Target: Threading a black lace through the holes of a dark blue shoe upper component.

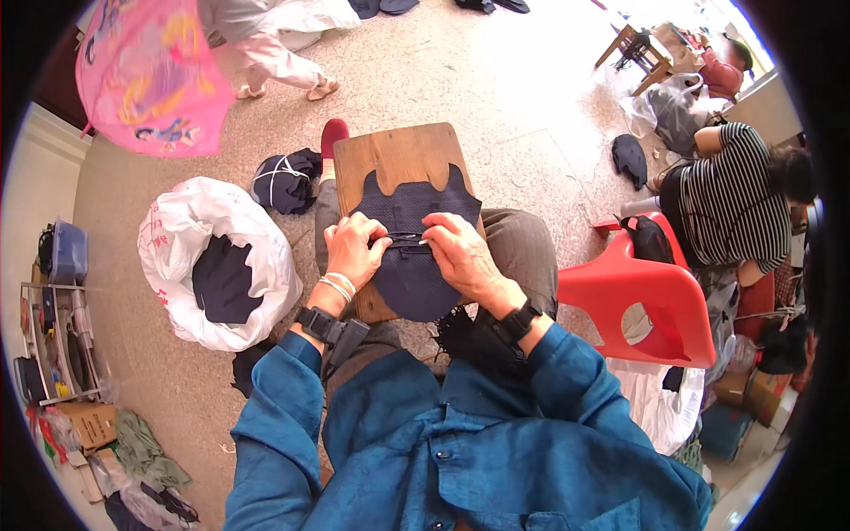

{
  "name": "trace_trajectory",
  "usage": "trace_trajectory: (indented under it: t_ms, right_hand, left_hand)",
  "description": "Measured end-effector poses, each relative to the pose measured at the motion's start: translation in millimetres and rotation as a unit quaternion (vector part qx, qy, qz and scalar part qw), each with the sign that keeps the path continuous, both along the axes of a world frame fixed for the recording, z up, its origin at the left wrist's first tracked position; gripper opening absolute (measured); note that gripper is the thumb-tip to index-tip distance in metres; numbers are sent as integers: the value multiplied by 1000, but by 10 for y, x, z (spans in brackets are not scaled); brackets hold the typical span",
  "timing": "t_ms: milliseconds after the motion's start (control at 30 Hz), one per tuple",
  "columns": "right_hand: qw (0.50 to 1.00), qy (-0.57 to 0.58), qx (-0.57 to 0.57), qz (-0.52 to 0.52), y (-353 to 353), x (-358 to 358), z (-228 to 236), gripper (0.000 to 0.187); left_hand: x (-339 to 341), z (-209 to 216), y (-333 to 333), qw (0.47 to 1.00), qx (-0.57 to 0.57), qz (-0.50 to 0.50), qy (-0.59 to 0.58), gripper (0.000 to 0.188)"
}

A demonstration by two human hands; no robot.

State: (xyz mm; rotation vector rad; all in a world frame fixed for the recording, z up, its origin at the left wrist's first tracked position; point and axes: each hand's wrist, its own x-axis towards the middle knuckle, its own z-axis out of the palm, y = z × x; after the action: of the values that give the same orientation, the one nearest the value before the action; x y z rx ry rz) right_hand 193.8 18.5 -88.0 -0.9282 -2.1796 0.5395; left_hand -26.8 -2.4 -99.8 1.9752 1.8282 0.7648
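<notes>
A dark navy piece of textured fabric (416, 288), possibly several layers, lies on a wooden board (394, 150) at my knees. It has a rounded near end and pointed corners at the far end. Thin dark strips (405, 239) run across its middle. My left hand (356, 252) pinches the strips at their left end, thumb and forefinger together. From the other side my right hand (465, 257) is closed at their right end, and a small white bit shows at its fingertips. Both hands rest low over the fabric.
To the left stands a white plastic bag (266, 265) holding dark fabric, near a string-tied dark bundle (285, 181). A red plastic chair (637, 288) is at my right. Beyond it sits a person in a striped top (739, 195). A pink umbrella (155, 80) and another person's legs are far left.
</notes>
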Motion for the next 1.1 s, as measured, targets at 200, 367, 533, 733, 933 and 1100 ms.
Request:
trace_trajectory:
  t_ms: [200,367,533,733,933,1100]
  right_hand:
    - [983,88,-157,38,18,31,-230,8]
    - [914,256,-315,-3,73,30,-204,15]
    - [748,413,-518,36,-79,164,237,20]
    - [986,-66,-151,-26,-129,387,-5,17]
    - [994,15,-105,-41,92,-44,-169,11]
    - [988,-43,-148,-34,214,-90,-208,12]
  left_hand:
    - [111,-88,10,998,63,-9,29,9]
    - [132,-95,18,999,-31,-2,-30,7]
    - [117,-122,-43,998,4,5,-55,9]
    - [131,-164,-21,998,53,4,-32,11]
    - [214,-220,-5,997,19,43,-61,11]
    - [173,-219,1,997,23,59,-47,10]
